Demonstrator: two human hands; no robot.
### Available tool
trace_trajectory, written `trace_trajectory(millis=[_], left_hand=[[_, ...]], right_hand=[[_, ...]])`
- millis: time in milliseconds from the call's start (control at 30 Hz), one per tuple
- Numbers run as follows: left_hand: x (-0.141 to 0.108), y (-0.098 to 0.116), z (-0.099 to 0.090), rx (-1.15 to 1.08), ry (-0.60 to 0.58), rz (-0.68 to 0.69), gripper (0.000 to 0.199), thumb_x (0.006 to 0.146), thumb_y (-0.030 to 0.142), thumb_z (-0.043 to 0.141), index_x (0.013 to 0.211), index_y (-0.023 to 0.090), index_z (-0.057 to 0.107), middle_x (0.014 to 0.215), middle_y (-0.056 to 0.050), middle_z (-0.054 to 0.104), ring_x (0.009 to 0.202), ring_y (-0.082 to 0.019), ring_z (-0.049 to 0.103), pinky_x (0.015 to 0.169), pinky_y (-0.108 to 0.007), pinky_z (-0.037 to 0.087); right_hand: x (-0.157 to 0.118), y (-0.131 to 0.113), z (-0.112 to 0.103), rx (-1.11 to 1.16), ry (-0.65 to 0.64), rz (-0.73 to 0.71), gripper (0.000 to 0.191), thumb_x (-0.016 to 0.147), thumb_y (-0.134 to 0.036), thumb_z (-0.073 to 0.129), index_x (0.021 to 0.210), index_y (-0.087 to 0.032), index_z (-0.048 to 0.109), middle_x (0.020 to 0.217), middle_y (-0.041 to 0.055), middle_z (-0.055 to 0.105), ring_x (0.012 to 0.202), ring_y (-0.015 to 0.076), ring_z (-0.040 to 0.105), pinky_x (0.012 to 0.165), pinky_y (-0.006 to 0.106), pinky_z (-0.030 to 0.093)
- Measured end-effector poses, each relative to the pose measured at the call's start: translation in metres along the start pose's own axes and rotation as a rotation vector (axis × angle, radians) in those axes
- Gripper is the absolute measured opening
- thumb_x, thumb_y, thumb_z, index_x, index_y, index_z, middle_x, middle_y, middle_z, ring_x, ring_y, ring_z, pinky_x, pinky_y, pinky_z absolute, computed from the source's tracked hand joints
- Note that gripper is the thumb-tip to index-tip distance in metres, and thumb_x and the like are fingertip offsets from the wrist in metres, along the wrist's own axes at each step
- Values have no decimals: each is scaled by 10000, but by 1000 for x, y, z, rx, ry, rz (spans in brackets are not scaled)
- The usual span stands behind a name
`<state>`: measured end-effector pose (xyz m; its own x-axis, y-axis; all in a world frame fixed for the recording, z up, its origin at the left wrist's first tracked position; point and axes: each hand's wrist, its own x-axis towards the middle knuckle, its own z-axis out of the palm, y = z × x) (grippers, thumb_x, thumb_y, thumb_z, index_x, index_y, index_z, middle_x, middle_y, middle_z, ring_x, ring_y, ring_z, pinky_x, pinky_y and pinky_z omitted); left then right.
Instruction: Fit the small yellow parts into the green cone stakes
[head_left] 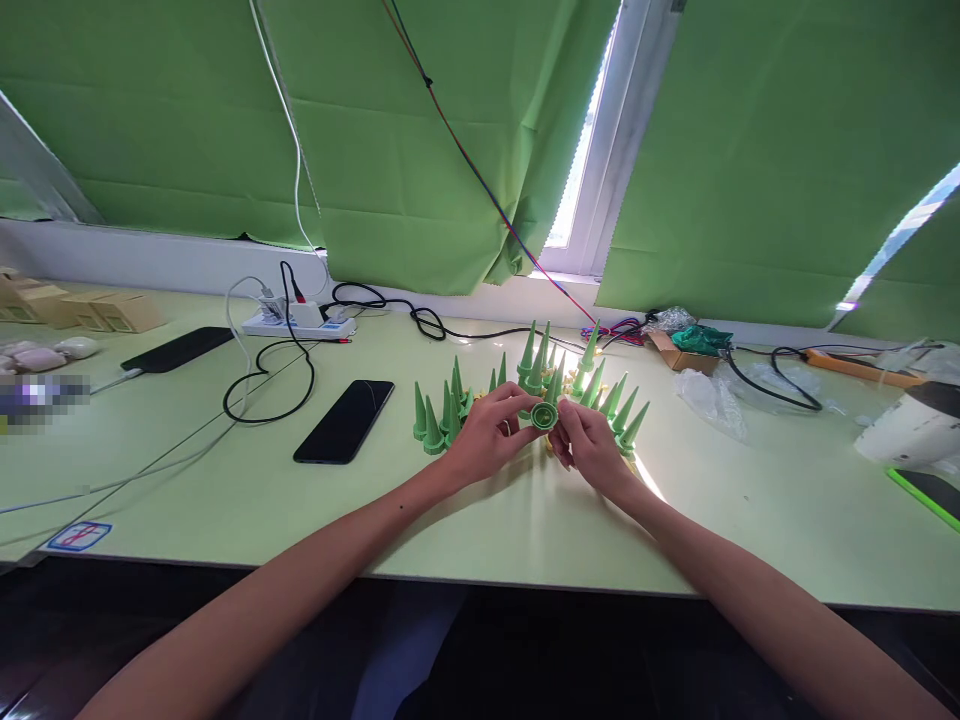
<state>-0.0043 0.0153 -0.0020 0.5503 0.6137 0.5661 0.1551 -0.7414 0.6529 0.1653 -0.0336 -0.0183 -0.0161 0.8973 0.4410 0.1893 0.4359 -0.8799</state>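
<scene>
My left hand grips a green cone between thumb and fingers, its round hollow base turned toward me. Against the right edge of that base, my right hand has its thumb and fingers pinched together; whatever lies between them is too small to make out. Several green cones stand upright on the table to the left of my hands. More green cones stand behind and to the right, some leaning in view. Small yellowish pieces show among them, partly hidden by my hands.
A black phone lies left of the cones, another farther left. A power strip with looping cables sits at the back. Rightward are a cardboard box, clear plastic bags and a white cylindrical object.
</scene>
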Motion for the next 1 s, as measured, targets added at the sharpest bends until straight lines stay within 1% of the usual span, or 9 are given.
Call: trace_trajectory(millis=[167,300,367,500,667,733,833,900,1000], left_hand=[[-2,-7,3,61,14,108,189,914,319,584,1021,204,689,977,-43,575,573,-40,468,544,-191,462],[-2,-6,4,47,8,97,150,909,293,576,993,193,651,961,-35,576,564,-39,474,537,-191,453],[-2,-4,4,26,13,51,130,890,279,585,978,188,616,969,-30,577,563,-39,487,526,-188,445],[-1,1,2,-38,30,-107,177,850,306,618,950,187,532,974,-12,592,543,-39,485,503,-188,419],[1,4,0,-164,-1,-259,203,897,391,558,920,190,534,874,4,610,513,-51,480,490,-199,411],[2,3,0,-251,-41,-327,260,925,450,511,899,192,529,731,22,592,472,-69,493,462,-206,404],[3,3,0,-404,-128,-415,400,934,567,454,804,191,490,524,48,506,416,-96,500,415,-209,374],[4,3,1,-491,-179,-456,453,918,614,455,774,186,484,490,43,500,413,-106,516,397,-205,366],[5,3,0,-592,-220,-502,466,886,627,514,803,169,540,520,29,531,429,-104,533,387,-196,378]], right_hand=[[-1,-3,1,-46,32,12,553,968,-572,421,545,-217,388,431,-30,458,370,90,403,414,254,345],[-1,-4,3,-44,53,14,539,966,-576,418,564,-218,397,451,-33,458,375,89,405,403,250,340],[0,-4,3,-44,59,2,525,973,-566,411,582,-214,413,466,-35,458,379,87,413,397,245,336],[0,-3,4,-34,80,-13,499,978,-555,410,617,-211,427,497,-41,459,381,80,419,382,232,328],[0,-4,3,-46,86,-24,476,981,-553,406,646,-216,425,510,-48,464,373,75,408,373,229,324],[-1,-5,3,-48,83,-26,471,982,-550,407,650,-216,424,511,-50,463,374,74,406,376,230,325],[-1,-6,4,-53,70,-22,471,974,-562,416,652,-219,414,513,-49,464,385,76,412,381,231,327],[-1,-6,4,-62,56,-21,481,967,-577,418,645,-222,399,506,-50,461,391,78,415,385,231,331],[-1,-5,3,-91,39,-34,487,977,-571,399,637,-223,387,493,-50,457,397,80,409,398,233,328]])
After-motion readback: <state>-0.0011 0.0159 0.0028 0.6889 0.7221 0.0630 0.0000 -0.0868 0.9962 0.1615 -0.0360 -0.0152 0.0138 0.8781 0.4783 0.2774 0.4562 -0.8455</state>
